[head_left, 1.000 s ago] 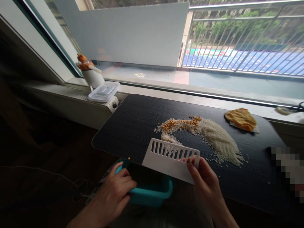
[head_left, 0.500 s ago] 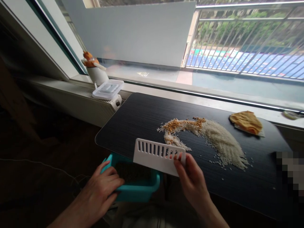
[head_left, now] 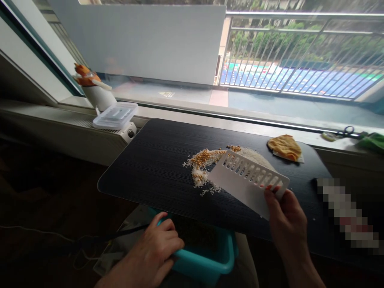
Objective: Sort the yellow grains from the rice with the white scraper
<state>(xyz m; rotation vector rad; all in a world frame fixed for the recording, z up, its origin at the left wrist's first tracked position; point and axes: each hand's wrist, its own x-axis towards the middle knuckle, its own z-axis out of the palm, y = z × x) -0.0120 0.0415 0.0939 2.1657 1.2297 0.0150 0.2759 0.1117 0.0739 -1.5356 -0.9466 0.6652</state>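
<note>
The right hand's [head_left: 286, 214] fingers are clamped on the right end of a slotted white scraper [head_left: 240, 190], thumb in front, the sheet slanting across white rice [head_left: 255, 155] and yellow beans [head_left: 203, 157]. The left hand's [head_left: 163, 244] fingers curl tight over the rim of a turquoise tub [head_left: 207, 261], partly beneath the near edge of the worktop [head_left: 147, 160]; its dark contents are unclear. Left of the beans, black surface stretches to a rounded corner.

Dark counter [head_left: 162, 160], mid-frame: white grains [head_left: 256, 155] and yellow beans [head_left: 203, 157] are strewn near centre; tan cloth [head_left: 285, 147] is seen at right.
</note>
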